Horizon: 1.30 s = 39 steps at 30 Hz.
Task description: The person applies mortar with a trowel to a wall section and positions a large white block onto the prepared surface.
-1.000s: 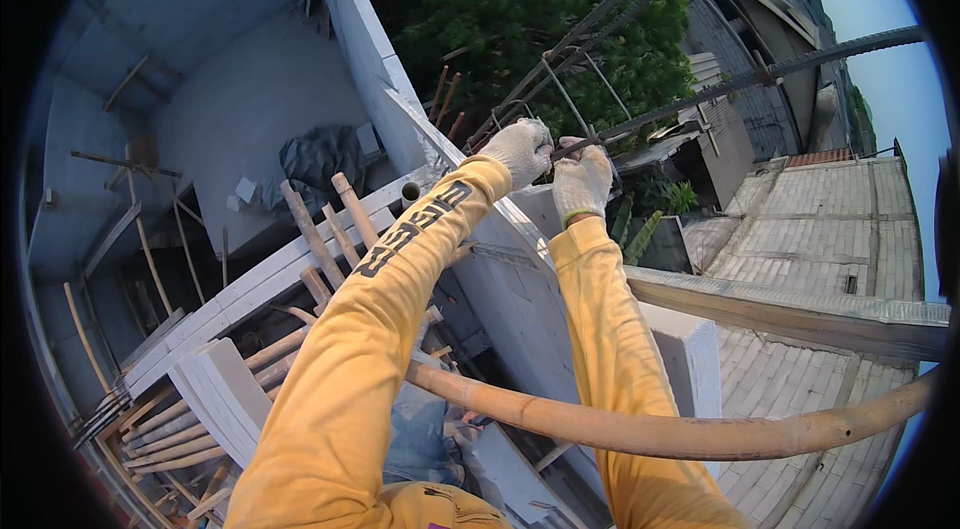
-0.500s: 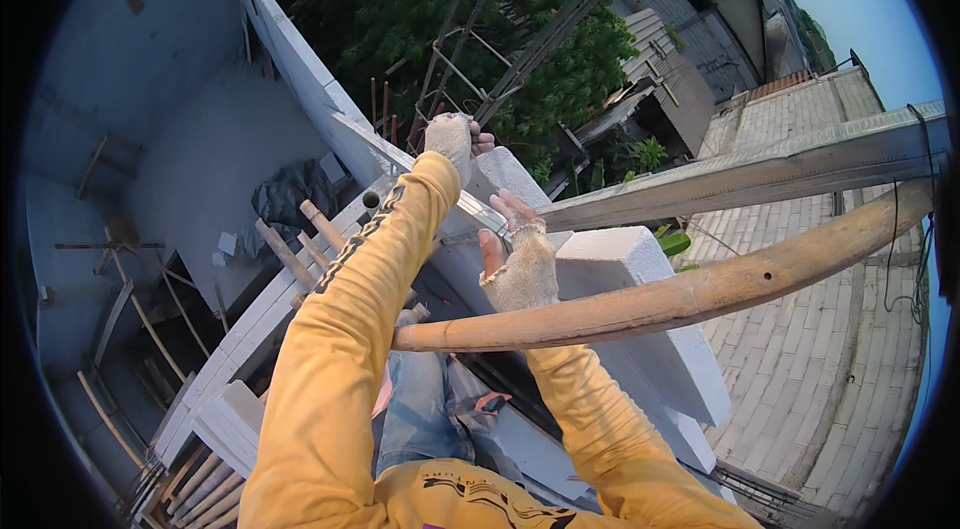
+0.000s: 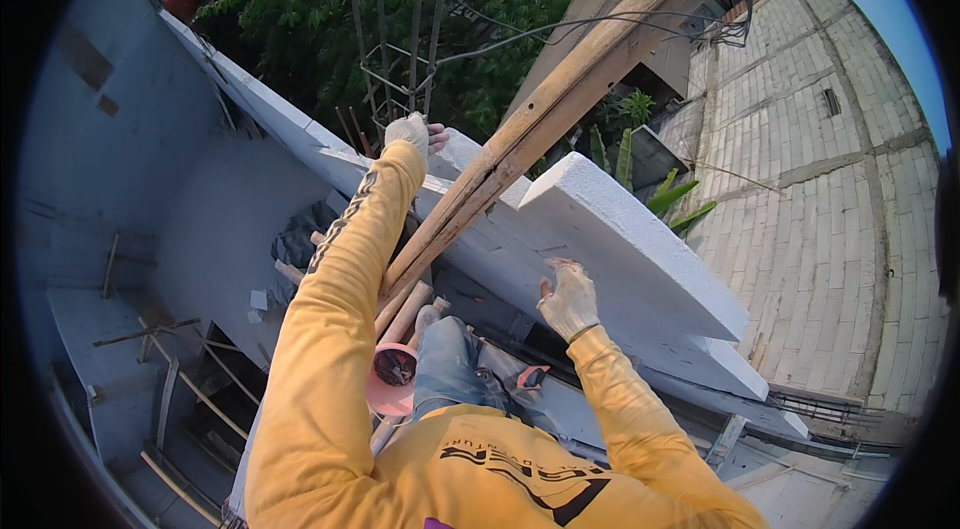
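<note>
My left hand (image 3: 415, 134), in a pale glove with bare fingertips, reaches far forward to the foot of an upright steel rebar column (image 3: 400, 19). Its fingers curl in at the rods, partly hidden by the glove. My right hand (image 3: 568, 297), gloved alike, is lower and nearer my body. Its thumb and fingers stand apart with nothing between them, in front of the flat side of a large white block (image 3: 640, 239). Whether they touch the block I cannot tell. The block stands on a wall of white blocks (image 3: 500, 254).
A long wooden pole (image 3: 560, 104) with dangling black wire slants past my left forearm. Near my legs are a pink bucket (image 3: 392, 379) and round bamboo poles (image 3: 408, 314). A deep room (image 3: 240, 139) drops away left; a grey block wall (image 3: 790, 189) rises right.
The view has turned. The pole now slants steeply between my arms instead of crossing my right forearm. My right hand has drawn back toward me; my left stays by the rebar.
</note>
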Each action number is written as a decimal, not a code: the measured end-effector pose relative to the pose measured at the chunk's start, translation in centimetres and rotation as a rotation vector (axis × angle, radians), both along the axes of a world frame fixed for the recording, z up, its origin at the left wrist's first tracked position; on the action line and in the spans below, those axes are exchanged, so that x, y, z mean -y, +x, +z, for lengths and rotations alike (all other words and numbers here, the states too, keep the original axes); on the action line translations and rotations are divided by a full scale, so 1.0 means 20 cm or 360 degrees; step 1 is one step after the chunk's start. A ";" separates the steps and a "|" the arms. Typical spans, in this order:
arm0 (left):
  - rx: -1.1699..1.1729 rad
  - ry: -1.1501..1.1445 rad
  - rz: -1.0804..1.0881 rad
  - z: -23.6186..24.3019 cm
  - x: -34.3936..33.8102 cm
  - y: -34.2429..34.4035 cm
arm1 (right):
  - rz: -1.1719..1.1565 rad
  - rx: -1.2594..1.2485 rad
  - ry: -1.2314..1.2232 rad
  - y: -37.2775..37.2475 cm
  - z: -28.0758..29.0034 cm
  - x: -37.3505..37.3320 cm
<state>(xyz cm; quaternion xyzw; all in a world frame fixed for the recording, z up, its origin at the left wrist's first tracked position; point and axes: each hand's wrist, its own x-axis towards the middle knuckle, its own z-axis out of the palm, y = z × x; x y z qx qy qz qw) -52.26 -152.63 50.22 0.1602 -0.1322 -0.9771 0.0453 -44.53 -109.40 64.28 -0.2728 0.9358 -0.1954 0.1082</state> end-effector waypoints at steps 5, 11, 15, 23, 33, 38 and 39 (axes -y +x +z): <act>0.0405 -0.0270 0.0112 0.34 -0.54 -0.19 | -0.0316 0.0158 0.0028 -0.06 -0.22 -0.21; 0.0007 -0.0227 -0.0090 0.27 -0.41 -0.19 | -0.1183 0.1542 -0.1275 -0.20 -0.46 0.06; 0.0637 -0.0541 0.0115 0.35 -0.56 -0.13 | -0.1747 0.1864 -0.1774 -0.25 -0.59 0.16; 0.0523 -0.1891 -0.0779 0.04 -0.52 -0.22 | -0.1844 0.2091 -0.2315 -0.36 -0.72 0.25; 0.0215 -0.1781 -0.0333 0.40 -0.62 -0.34 | -0.1866 0.2136 -0.2388 -0.37 -0.73 0.22; 0.0205 -0.0873 -0.0449 0.45 -0.51 -0.24 | -0.1694 0.2166 -0.2291 -0.27 -0.65 0.12; 0.0307 -0.0903 -0.0327 0.54 -0.56 -0.17 | -0.1693 0.2118 -0.2200 -0.24 -0.58 0.08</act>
